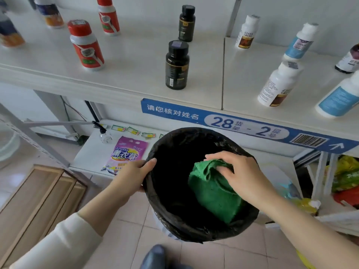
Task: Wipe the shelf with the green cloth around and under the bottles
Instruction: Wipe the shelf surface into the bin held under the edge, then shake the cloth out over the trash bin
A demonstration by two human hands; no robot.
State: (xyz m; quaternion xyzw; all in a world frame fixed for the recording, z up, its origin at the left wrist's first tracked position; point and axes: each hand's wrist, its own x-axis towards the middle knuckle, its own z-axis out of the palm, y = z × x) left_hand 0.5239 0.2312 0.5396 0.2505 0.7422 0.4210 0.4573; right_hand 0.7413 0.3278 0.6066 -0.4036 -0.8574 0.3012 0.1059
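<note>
The left grip (pixel 136 172) holds the rim of the round bin lined with a black bag (pixel 194 133). The right grip (pixel 240 172) clutches the soft green cloth (pixel 211 197) by its bunched top, inside the bin's mouth. It looks light and floppy, so a big handful should hold it best.

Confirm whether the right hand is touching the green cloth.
Touching. The head view shows the right hand with fingers pinching the bunched top of the green cloth over the bin.
</note>
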